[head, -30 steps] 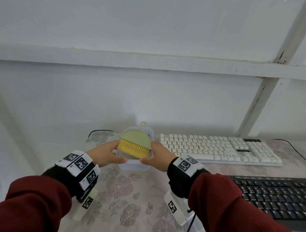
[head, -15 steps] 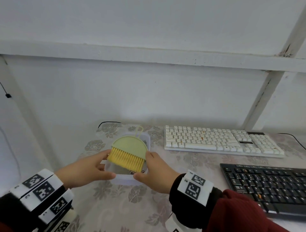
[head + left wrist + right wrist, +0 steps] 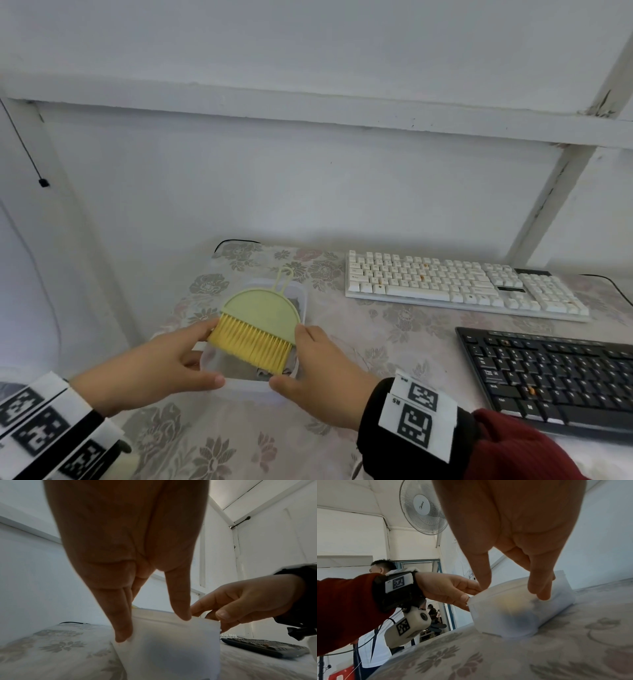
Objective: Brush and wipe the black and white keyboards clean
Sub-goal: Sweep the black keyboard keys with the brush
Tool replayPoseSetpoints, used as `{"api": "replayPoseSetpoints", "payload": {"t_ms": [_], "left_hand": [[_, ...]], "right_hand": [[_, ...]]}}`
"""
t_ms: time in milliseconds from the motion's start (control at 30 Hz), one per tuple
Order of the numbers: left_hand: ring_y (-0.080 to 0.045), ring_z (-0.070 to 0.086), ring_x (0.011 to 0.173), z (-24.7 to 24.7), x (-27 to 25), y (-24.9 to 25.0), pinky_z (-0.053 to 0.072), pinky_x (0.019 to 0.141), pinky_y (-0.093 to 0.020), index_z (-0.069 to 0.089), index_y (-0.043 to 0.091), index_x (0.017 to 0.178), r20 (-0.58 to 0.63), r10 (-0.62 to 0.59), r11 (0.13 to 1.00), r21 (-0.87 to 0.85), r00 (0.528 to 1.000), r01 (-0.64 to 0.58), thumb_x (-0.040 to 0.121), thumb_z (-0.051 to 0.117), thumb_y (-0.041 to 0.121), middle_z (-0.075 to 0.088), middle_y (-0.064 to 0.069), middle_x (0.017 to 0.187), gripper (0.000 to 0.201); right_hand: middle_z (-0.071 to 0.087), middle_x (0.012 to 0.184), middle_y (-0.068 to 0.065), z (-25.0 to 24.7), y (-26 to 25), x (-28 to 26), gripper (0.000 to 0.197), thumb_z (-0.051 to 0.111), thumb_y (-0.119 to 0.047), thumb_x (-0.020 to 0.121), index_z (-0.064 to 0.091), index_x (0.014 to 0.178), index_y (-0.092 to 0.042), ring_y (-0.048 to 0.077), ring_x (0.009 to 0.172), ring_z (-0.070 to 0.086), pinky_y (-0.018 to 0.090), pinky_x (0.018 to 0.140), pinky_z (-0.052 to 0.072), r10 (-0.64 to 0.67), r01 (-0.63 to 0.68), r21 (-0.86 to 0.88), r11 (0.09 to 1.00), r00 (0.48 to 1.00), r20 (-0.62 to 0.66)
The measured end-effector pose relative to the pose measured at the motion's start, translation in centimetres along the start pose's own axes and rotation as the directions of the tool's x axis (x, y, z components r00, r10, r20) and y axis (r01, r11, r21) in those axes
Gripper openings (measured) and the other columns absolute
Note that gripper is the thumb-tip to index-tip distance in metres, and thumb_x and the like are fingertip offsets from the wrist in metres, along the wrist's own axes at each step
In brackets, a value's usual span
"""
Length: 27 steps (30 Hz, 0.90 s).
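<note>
A green hand brush (image 3: 260, 318) with yellow bristles lies across the top of a translucent plastic box (image 3: 246, 385) on the floral tablecloth. My left hand (image 3: 210, 353) grips the box's left front corner, fingers down its side and thumb on the rim (image 3: 154, 626). At the right front corner my right hand (image 3: 291, 356) grips it the same way (image 3: 510, 588). The white keyboard (image 3: 455, 284) lies at the back right with orange crumbs on its keys. The black keyboard (image 3: 555, 373), also with a crumb, lies nearer on the right. Dark contents inside the box (image 3: 513, 612) are unclear.
The table (image 3: 394, 335) stands against a white wall, and its left edge is close to the box. Black cables (image 3: 236, 241) run off the back. A wall fan (image 3: 423, 507) and other people (image 3: 380, 565) appear behind me.
Both hands have drawn the box with the brush on it toward me and to the left, away from the white keyboard. The grip looks unchanged.
</note>
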<state>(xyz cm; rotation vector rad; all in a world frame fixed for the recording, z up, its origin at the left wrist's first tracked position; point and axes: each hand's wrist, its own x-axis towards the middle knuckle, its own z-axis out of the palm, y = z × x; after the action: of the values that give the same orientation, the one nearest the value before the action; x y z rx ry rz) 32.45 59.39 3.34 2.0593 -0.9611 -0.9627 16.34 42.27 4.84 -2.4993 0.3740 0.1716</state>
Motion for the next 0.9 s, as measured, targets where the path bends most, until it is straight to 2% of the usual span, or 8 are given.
{"api": "replayPoseSetpoints", "payload": {"t_ms": [100, 233, 333, 467, 633, 700, 833, 900], "left_hand": [[-0.001, 0.054, 0.118, 0.3, -0.7, 0.3, 0.043, 0.103, -0.026, 0.027, 0.060, 0.126, 0.005, 0.006, 1.000, -0.004, 1.000, -0.006, 0.033, 0.073, 0.078, 0.041, 0.032, 0.136, 0.106], [-0.001, 0.050, 0.122, 0.4, -0.9, -0.2, 0.042, 0.105, -0.030, 0.020, 0.047, 0.142, -0.001, 0.003, 1.000, -0.013, 1.000, -0.003, 0.038, 0.076, 0.075, 0.035, 0.027, 0.143, 0.121], [-0.003, 0.048, 0.124, 0.5, -1.0, -0.1, 0.042, 0.105, -0.027, 0.017, 0.050, 0.139, -0.005, -0.003, 1.000, -0.021, 1.000, 0.002, 0.035, 0.075, 0.078, 0.032, 0.026, 0.145, 0.122], [0.001, 0.040, 0.124, 0.7, -1.3, 0.5, 0.039, 0.091, -0.004, 0.009, 0.048, 0.139, -0.041, -0.023, 0.999, 0.029, 0.999, 0.025, 0.026, 0.065, 0.087, 0.021, 0.029, 0.141, 0.133], [0.005, 0.034, 0.122, 1.1, -1.4, 1.1, 0.034, 0.093, -0.007, 0.012, 0.046, 0.141, -0.086, 0.015, 0.997, 0.081, 0.996, -0.008, 0.027, 0.057, 0.092, 0.020, 0.045, 0.124, 0.131], [0.005, 0.034, 0.120, 1.2, -1.3, 1.4, 0.035, 0.091, -0.006, 0.012, 0.043, 0.144, -0.101, 0.014, 0.994, 0.113, 0.995, -0.003, 0.026, 0.054, 0.094, 0.020, 0.042, 0.124, 0.136], [0.009, 0.032, 0.117, 1.4, -1.6, 2.0, 0.036, 0.084, -0.002, 0.011, 0.041, 0.145, -0.117, 0.014, 0.987, 0.158, 0.993, 0.005, 0.021, 0.049, 0.097, 0.019, 0.036, 0.131, 0.141], [0.011, 0.031, 0.118, 1.5, -1.9, 2.4, 0.035, 0.085, -0.002, 0.012, 0.042, 0.145, -0.126, 0.017, 0.985, 0.170, 0.992, 0.005, 0.022, 0.049, 0.097, 0.019, 0.034, 0.134, 0.139]], "right_hand": [[0.025, 0.145, 0.004, 0.0, -0.1, -0.6, 0.068, 0.049, -0.040, 0.095, 0.016, 0.146, -0.008, 0.022, 0.130, 0.036, 0.029, 0.105, 0.033, -0.013, 0.013, -0.020, 1.000, 1.000, 0.014], [0.037, 0.133, 0.007, -0.3, 0.0, -0.4, 0.055, 0.050, -0.042, 0.093, 0.034, 0.135, -0.009, 0.022, 0.117, 0.045, 0.030, 0.096, 0.040, 0.001, 0.000, -0.053, 0.999, 1.000, 0.014], [0.045, 0.125, 0.009, -1.4, 0.3, 1.1, 0.045, 0.050, -0.041, 0.093, 0.046, 0.127, -0.011, 0.024, 0.114, 0.045, 0.035, 0.095, 0.041, 0.013, -0.019, -0.070, 0.997, 0.995, -0.094], [0.044, 0.133, 0.010, -2.3, 0.0, 4.3, 0.045, 0.048, -0.035, 0.095, 0.044, 0.130, -0.007, 0.026, 0.125, 0.034, 0.037, 0.101, 0.036, -0.021, -0.003, -0.121, 0.993, 0.980, -0.196], [0.052, 0.131, 0.015, -2.2, 0.1, 7.5, 0.050, 0.048, -0.035, 0.095, 0.034, 0.136, -0.009, 0.033, 0.120, 0.047, 0.045, 0.102, 0.038, 0.059, -0.066, -0.045, 0.997, 0.989, -0.137], [0.054, 0.128, 0.014, -2.1, 0.2, 8.0, 0.049, 0.047, -0.033, 0.095, 0.032, 0.136, -0.011, 0.034, 0.117, 0.049, 0.045, 0.102, 0.037, 0.076, -0.079, -0.015, 0.997, 0.988, -0.134], [0.059, 0.105, 0.007, -2.4, 0.4, 8.4, 0.040, 0.052, -0.025, 0.094, 0.036, 0.129, -0.017, 0.029, 0.102, 0.057, 0.045, 0.098, 0.041, 0.054, -0.034, 0.114, 0.993, 0.981, -0.186], [0.053, 0.083, -0.001, -2.7, 0.6, 8.3, 0.035, 0.054, -0.017, 0.092, 0.040, 0.124, -0.016, 0.019, 0.081, 0.057, 0.034, 0.081, 0.049, 0.013, 0.050, 0.241, 0.969, 0.967, -0.254]]}}
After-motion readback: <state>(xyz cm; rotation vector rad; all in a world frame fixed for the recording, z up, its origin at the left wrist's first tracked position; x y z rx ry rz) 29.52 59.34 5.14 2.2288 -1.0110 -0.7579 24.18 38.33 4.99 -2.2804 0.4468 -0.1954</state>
